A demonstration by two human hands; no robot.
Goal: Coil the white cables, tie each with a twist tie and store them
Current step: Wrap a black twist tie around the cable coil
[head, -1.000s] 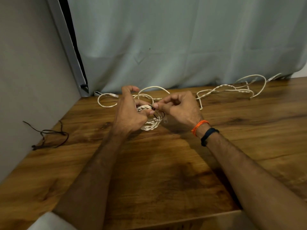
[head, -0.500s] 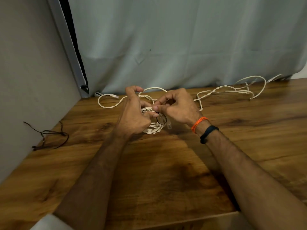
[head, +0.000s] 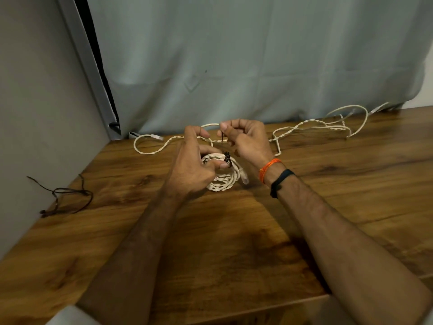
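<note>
A coiled white cable [head: 225, 180] lies on the wooden table [head: 234, 242] between my hands. My left hand [head: 194, 167] pinches the coil's near-left side, thumb and fingers over its strands. A dark twist tie [head: 226, 157] is wrapped around the coil's top. Its free end [head: 222, 140] rises to my right hand [head: 246, 139], which pinches it above the coil. A second white cable [head: 311, 124] lies loose and uncoiled along the back of the table, running from the left behind my hands to the right.
More dark twist ties [head: 68, 195] lie in a loose bunch at the table's left edge by the grey wall [head: 35, 102]. A pale curtain [head: 257, 55] hangs behind the table. The table's front edge [head: 234, 311] runs under my forearms.
My right hand has lifted up and back, pulling the twist tie's end straight above the coil. The loop of tie seen earlier has tightened onto the coil. My left hand stays on the coil.
</note>
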